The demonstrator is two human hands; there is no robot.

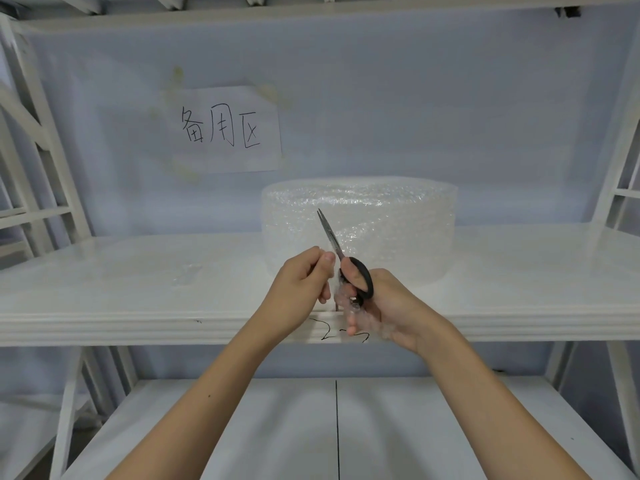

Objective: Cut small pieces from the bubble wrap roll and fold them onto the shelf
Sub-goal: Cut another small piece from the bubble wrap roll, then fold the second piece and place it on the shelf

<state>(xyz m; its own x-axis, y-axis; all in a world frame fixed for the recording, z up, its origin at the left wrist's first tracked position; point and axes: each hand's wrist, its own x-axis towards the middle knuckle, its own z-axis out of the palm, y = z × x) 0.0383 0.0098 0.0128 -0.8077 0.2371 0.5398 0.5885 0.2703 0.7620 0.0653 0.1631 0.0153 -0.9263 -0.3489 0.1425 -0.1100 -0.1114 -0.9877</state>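
Note:
A wide bubble wrap roll (381, 223) stands on the white shelf (138, 306), right of centre. In front of it my right hand (384, 306) grips black-handled scissors (360, 275), blades nearly closed and pointing up toward the roll. A crumpled strip of bubble wrap (360, 317) hangs between my hands, partly over my right fingers. My left hand (301, 285) pinches the strip's upper edge just left of the scissors. A small piece of bubble wrap (187, 275) lies flat on the shelf to the left.
A paper sign (225, 129) with handwritten characters is taped to the back wall. A lower shelf (242, 427) runs beneath my arms. White frame uprights (41, 150) stand at both sides. Black scribbles (325, 332) mark the shelf's front edge.

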